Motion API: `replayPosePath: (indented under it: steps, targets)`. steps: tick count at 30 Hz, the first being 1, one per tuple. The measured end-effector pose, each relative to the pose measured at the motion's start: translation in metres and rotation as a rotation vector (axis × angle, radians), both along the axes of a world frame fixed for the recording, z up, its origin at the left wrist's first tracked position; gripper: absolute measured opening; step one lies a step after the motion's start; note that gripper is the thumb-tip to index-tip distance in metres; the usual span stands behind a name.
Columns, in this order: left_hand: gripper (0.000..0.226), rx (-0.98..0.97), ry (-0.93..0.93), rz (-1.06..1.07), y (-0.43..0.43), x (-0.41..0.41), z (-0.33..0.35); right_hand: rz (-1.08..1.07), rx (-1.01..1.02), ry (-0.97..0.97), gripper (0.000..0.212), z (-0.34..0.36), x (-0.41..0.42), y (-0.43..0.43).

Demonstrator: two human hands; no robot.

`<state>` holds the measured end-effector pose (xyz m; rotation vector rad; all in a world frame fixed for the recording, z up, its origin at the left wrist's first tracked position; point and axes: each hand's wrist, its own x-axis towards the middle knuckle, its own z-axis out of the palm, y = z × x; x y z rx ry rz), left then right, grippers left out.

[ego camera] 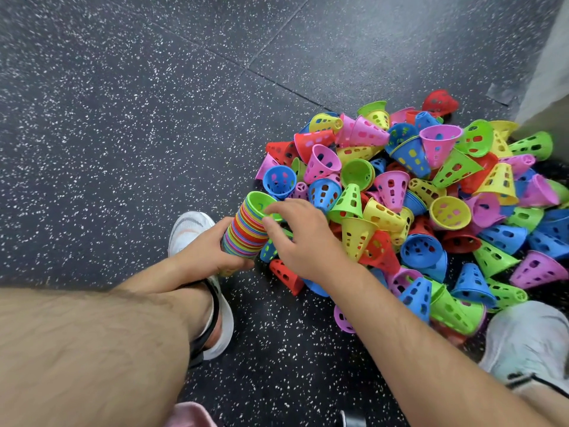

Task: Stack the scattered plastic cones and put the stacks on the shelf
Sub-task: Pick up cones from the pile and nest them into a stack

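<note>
A big heap of perforated plastic cones (pixel 425 208) in pink, blue, green, yellow and red lies on the dark speckled floor at the right. My left hand (pixel 204 251) grips the lower part of a tall nested stack of cones (pixel 246 231), tilted with its wide end up. A green cone (pixel 260 203) sits on top of the stack. My right hand (pixel 303 238) pinches that green cone's rim with thumb and fingers. No shelf is in sight.
My left shoe (pixel 197 229) rests just left of the stack, my bare leg (pixel 92 343) fills the lower left. My right shoe (pixel 529 343) is at the lower right beside the heap. A pale wall edge (pixel 551 75) rises at the far right.
</note>
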<state>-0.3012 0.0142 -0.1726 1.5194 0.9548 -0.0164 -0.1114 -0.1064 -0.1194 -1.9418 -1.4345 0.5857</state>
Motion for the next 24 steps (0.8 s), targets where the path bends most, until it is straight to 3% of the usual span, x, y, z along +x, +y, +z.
replayPosePath:
  steps: [2, 4, 6, 9, 11, 19, 24]
  targets:
    - [0.076, -0.017, -0.005, -0.006, 0.000, 0.001, 0.001, -0.095, 0.048, -0.002, 0.031, 0.000, 0.006, -0.003]
    - [0.076, -0.008, -0.003, -0.011, -0.001, 0.001, 0.001, -0.220, 0.068, -0.170, 0.022, -0.001, 0.014, -0.004]
    - [0.076, -0.004, 0.002, -0.010, -0.001, 0.002, 0.000, -0.265, -0.068, -0.346, 0.020, -0.004, 0.024, -0.006]
    - [0.077, -0.017, 0.007, -0.012, -0.001, 0.003, 0.000, -0.198, -0.359, -0.411, 0.030, -0.005, 0.036, -0.012]
    - [0.078, -0.005, 0.012, -0.017, -0.001, 0.003, 0.000, -0.148, -0.427, -0.455, 0.034, -0.008, 0.040, -0.016]
    - [0.078, -0.006, 0.023, -0.014, -0.001, 0.003, 0.004, -0.187, -0.272, -0.534, 0.031, -0.014, 0.041, -0.004]
    - [0.078, 0.004, 0.027, -0.017, 0.001, 0.000, 0.001, -0.188, -0.458, -0.588, 0.072, -0.021, 0.046, 0.007]
